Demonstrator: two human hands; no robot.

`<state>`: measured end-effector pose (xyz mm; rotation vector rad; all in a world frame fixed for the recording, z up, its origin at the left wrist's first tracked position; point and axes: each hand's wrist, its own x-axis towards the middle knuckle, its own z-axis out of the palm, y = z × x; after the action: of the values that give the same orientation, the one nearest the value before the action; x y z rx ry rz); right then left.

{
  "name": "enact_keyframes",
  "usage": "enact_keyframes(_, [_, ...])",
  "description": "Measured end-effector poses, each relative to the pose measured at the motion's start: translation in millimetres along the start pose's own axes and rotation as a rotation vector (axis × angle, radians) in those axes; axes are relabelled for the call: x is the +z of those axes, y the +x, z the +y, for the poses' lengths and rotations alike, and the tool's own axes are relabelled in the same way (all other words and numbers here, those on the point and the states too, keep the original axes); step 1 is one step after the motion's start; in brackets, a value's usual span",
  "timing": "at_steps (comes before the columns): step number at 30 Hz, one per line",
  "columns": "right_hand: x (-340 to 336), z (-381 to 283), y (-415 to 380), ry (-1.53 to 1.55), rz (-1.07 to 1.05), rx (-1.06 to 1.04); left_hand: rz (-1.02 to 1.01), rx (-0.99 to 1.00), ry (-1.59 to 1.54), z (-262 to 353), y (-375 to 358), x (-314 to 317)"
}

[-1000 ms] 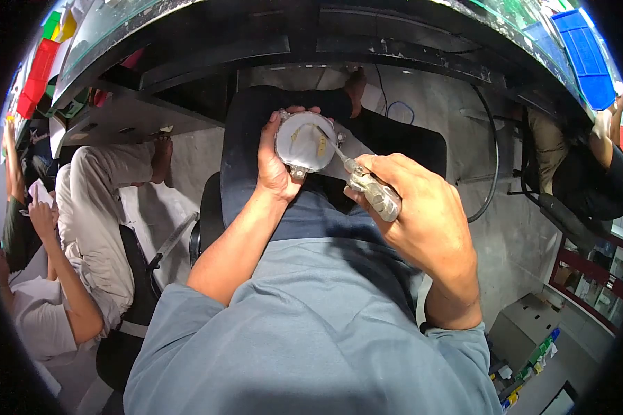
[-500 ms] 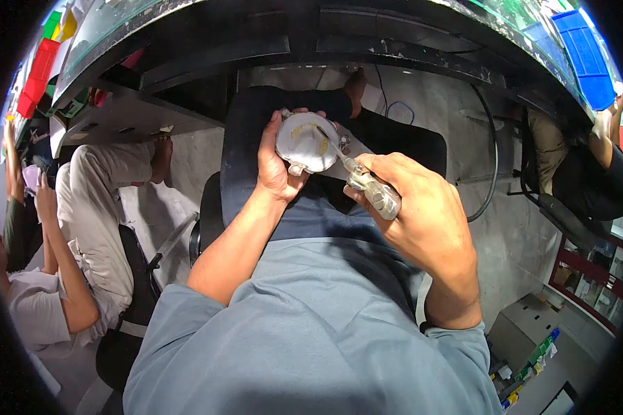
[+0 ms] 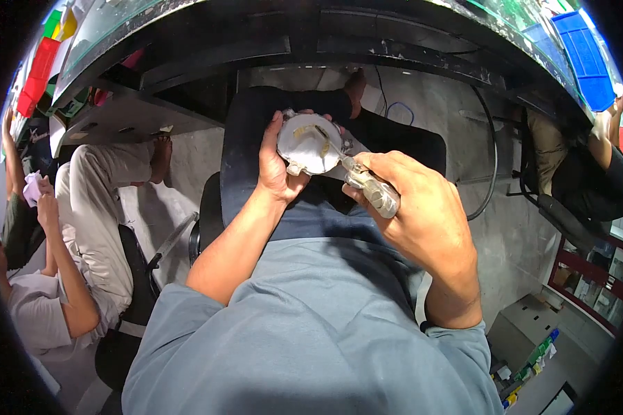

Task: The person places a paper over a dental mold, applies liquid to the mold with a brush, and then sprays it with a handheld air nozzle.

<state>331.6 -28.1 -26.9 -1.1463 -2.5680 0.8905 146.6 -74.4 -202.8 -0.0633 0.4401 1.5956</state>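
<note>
A round whitish disc-shaped part (image 3: 303,149) with knobs on its rim and yellowish marks on its face lies above my lap. My left hand (image 3: 277,162) grips it from the left and below, the thumb along its left edge. In my right hand (image 3: 412,200) is a tool (image 3: 372,188) with a thick, worn, pale handle. Its thin tip reaches over the right part of the disc's face; whether it touches the surface cannot be made out.
A dark workbench (image 3: 304,45) spans the top. A co-worker (image 3: 83,277) sits at left, holding a pale object (image 3: 32,188). Red bin (image 3: 38,76) and blue bin (image 3: 583,59) stand at the sides. A black cable (image 3: 495,152) hangs at right, near another person's arm (image 3: 602,138).
The disc has turned and tilted slightly in my left hand. My right hand and the tool have barely shifted. The co-worker at left has raised their hands around the pale object.
</note>
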Motion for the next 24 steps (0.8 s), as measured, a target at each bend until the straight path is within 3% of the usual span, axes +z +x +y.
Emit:
enact_keyframes(21, [-0.3,0.3,-1.5,0.023,0.007,-0.048,0.028,-0.119,-0.106,2.4,-1.9,4.3])
enact_keyframes(24, [-2.2,-1.7,-2.2,0.032,0.007,-0.043,-0.113,-0.188,-0.199,4.0,-2.7,5.0])
